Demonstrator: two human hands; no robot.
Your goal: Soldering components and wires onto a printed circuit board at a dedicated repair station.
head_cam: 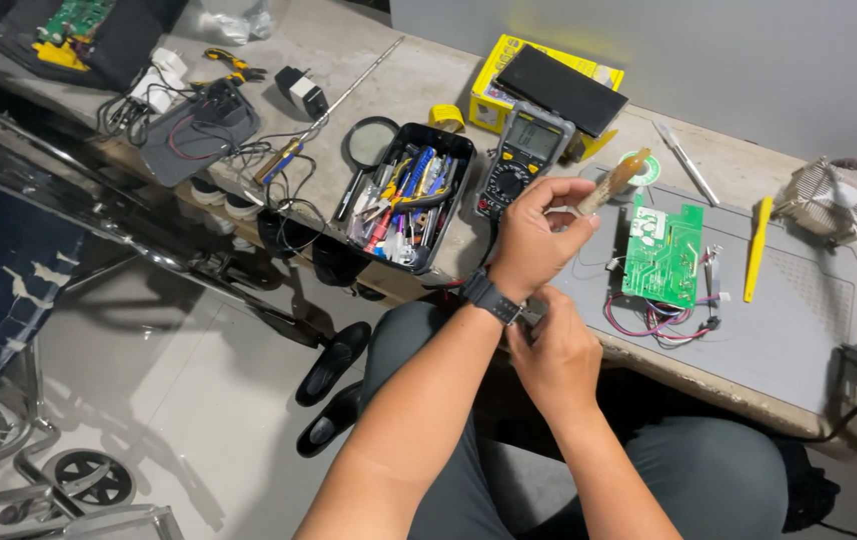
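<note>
Two hands are seen over the worktop edge (pixel 648 365). A pale brush (pixel 611 182) is gripped in the left hand (pixel 533 238), fingers closed around its handle, the bristle end raised above the grey mat (pixel 798 320). A dark watch (pixel 489 297) is worn on that wrist, one strap only. The right hand (pixel 556 358) is curled shut just below the left wrist, touching the watch; what lies in its grip cannot be told.

One green circuit board (pixel 662 254) is laid flat on the mat, just right of the brush, with a bundle of red and white wires (pixel 663 325) trailing from its near edge. One yellow pry tool (pixel 755 250) is set beside the board. One multimeter (pixel 522 157) is propped just behind the left hand. One black tray (pixel 410 196), crowded with hand tools, is placed left of the meter, and one magnifying glass (pixel 368 145) is laid against it. One yellow box (pixel 548 92) is noted behind. Two black shoes (pixel 332 385) are counted on the floor.
</note>
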